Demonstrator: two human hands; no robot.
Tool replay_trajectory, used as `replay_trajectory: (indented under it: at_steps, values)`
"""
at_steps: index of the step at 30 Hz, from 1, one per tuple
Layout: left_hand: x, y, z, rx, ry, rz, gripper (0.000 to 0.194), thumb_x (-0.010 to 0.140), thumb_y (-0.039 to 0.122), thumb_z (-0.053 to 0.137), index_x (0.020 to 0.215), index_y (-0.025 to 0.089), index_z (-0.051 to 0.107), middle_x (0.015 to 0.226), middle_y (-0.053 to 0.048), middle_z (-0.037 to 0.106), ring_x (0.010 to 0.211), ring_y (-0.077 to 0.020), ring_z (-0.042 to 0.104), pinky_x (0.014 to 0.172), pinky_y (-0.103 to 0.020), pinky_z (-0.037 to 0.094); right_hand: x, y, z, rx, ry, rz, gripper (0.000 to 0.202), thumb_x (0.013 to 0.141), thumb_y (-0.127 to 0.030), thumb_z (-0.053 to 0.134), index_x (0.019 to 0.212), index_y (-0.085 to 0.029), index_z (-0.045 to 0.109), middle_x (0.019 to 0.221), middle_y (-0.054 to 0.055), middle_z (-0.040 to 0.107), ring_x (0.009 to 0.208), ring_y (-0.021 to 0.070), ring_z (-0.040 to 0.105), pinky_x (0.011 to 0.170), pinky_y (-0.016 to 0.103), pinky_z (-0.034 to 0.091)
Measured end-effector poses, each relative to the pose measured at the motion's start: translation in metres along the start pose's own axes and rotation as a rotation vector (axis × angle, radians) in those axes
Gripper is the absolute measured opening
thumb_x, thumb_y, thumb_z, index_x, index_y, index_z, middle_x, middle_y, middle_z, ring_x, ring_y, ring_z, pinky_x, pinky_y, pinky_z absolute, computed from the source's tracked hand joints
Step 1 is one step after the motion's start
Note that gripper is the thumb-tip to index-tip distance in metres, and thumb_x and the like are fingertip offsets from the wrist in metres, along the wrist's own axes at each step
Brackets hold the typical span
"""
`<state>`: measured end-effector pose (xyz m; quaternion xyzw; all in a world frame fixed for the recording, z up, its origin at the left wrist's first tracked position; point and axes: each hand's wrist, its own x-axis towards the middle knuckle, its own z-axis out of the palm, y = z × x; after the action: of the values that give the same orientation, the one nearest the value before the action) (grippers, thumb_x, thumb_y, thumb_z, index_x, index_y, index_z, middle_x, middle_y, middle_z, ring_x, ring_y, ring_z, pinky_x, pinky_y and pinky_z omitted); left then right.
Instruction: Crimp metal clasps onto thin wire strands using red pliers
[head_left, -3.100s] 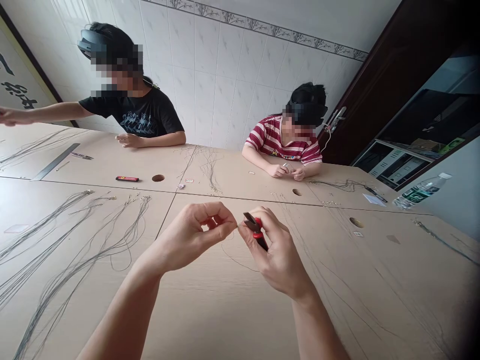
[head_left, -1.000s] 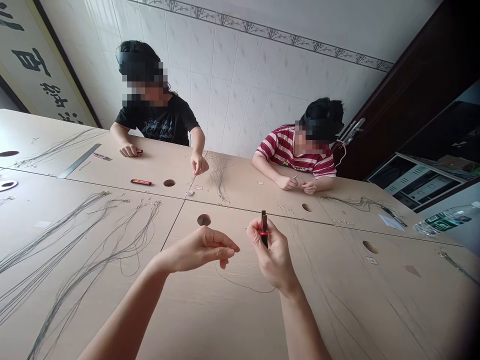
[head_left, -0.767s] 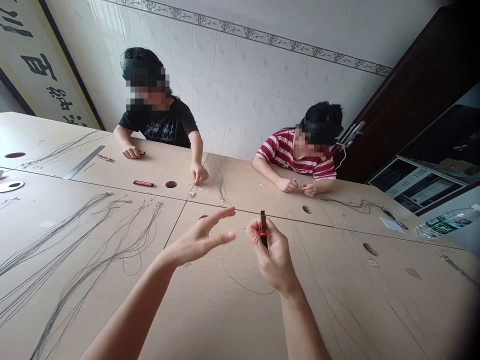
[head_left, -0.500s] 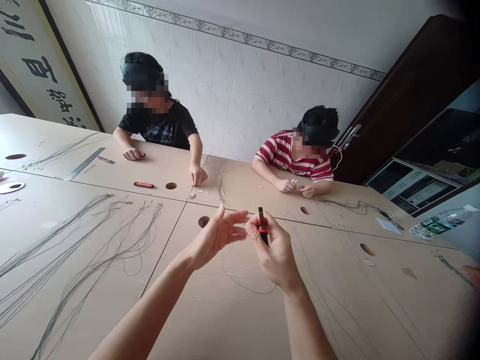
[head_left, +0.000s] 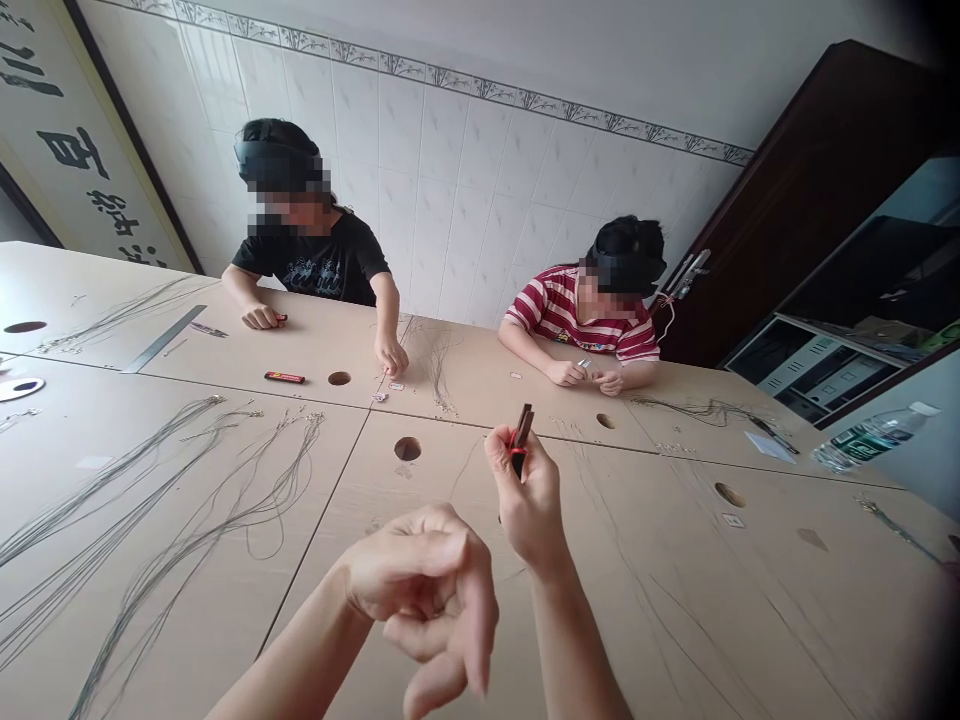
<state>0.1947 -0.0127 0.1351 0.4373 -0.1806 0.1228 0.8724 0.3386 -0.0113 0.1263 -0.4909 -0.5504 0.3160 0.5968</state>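
My right hand is closed round small pliers with dark jaws and red-and-black handles, the jaws pointing up. Nearer the camera, my left hand hangs over the table with its fingers curved downward and apart, and nothing shows in it. A thin dark cord lies on the table just left of the pliers, partly hidden behind my hands. Bundles of long dark cords with small metal ends are spread at the left.
Across the table sit a person in black and a person in red stripes, both handling small items. Also there are a ruler, a red-black knife, a bottle, round table holes and more cords at the right.
My left hand has moved down toward the camera, away from my right hand, and turned its fingers downward. The pliers have tilted, and their jaws now show a gap.
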Motion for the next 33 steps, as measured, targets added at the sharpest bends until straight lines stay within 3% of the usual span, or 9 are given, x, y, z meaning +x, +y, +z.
replay_trajectory:
  at_steps: [4,6,9,12,15,20,25,29,33]
  values:
    - [0.001,0.005,0.018,0.002,0.015,0.297,0.065,0.102,0.048,0.028,0.051,0.018,0.056,0.027,0.002,0.035,0.015,-0.0051,0.022,0.02,-0.017,0.017,-0.004,0.002,0.005,0.05,0.059,0.032,0.029,0.094,-0.046,0.053,0.081,-0.02,0.052,0.069,-0.004,0.038,0.062,0.0111,0.034,0.057,0.024,0.034]
    - [-0.002,0.01,0.025,-0.03,0.03,0.446,0.064,0.103,0.046,0.027,0.052,0.021,0.056,0.023,0.004,0.035,0.013,-0.0069,0.024,0.019,-0.017,0.02,-0.005,0.003,0.007,0.068,0.086,0.051,0.031,0.093,-0.048,0.054,0.08,-0.02,0.051,0.07,-0.004,0.038,0.062,0.0114,0.033,0.058,0.025,0.034]
    - [-0.012,0.02,0.031,-0.083,0.115,0.617,0.054,0.104,0.041,0.028,0.072,0.026,0.068,0.024,0.008,0.04,0.012,-0.0076,0.023,0.019,-0.016,0.025,-0.009,0.007,0.011,0.105,0.107,0.074,0.031,0.094,-0.048,0.054,0.079,-0.021,0.049,0.07,-0.004,0.038,0.063,0.0117,0.033,0.058,0.025,0.034]
    - [-0.022,0.032,0.031,-0.059,0.289,0.814,0.039,0.103,0.03,0.038,0.083,0.027,0.07,0.032,0.011,0.052,0.011,-0.0049,0.025,0.018,-0.011,0.027,-0.014,0.011,0.017,0.212,0.121,0.081,0.029,0.094,-0.046,0.056,0.08,-0.021,0.05,0.072,-0.003,0.043,0.066,0.0121,0.037,0.062,0.026,0.036]
    - [-0.027,0.042,0.029,-0.031,0.482,1.007,0.031,0.098,0.017,0.047,0.077,0.023,0.069,0.045,0.01,0.066,0.02,-0.0027,0.046,0.022,-0.003,0.029,-0.017,0.008,0.022,0.486,0.067,0.104,0.025,0.093,-0.043,0.059,0.081,-0.022,0.053,0.089,0.001,0.055,0.074,0.0123,0.044,0.072,0.028,0.042]
    - [-0.024,0.049,0.025,-0.15,0.604,1.087,0.031,0.101,0.019,0.042,0.082,0.018,0.065,0.06,0.005,0.072,0.047,-0.002,0.067,0.041,0.003,0.045,-0.019,-0.005,0.02,0.965,-0.118,0.173,0.016,0.094,-0.034,0.06,0.081,-0.023,0.06,0.12,0.005,0.063,0.081,0.0135,0.051,0.087,0.036,0.048]
    - [-0.022,0.049,0.017,-0.266,0.703,1.158,0.054,0.108,0.032,0.016,0.087,0.016,0.063,0.066,0.002,0.072,0.053,-0.0017,0.068,0.052,-0.003,0.053,-0.022,-0.009,0.012,1.134,-0.254,0.146,0.012,0.091,-0.034,0.063,0.083,-0.025,0.063,0.105,0.003,0.067,0.084,0.0154,0.057,0.086,0.037,0.05]
    - [-0.022,0.051,0.007,-0.198,0.874,1.183,0.062,0.108,0.031,0.008,0.091,0.015,0.066,0.081,-0.001,0.076,0.069,-0.0022,0.072,0.065,-0.005,0.056,-0.025,-0.007,0.005,1.011,-0.352,0.099,0.012,0.093,-0.034,0.061,0.084,-0.025,0.06,0.088,0.002,0.065,0.085,0.0173,0.058,0.084,0.035,0.047]
    - [-0.021,0.052,0.0,0.032,1.041,1.193,0.057,0.108,0.032,0.016,0.099,0.019,0.071,0.112,-0.004,0.075,0.104,-0.0088,0.069,0.09,-0.018,0.056,-0.029,-0.008,-0.003,0.595,-0.427,0.117,0.02,0.095,-0.037,0.057,0.081,-0.022,0.056,0.089,0.004,0.065,0.082,0.0173,0.054,0.077,0.033,0.042]
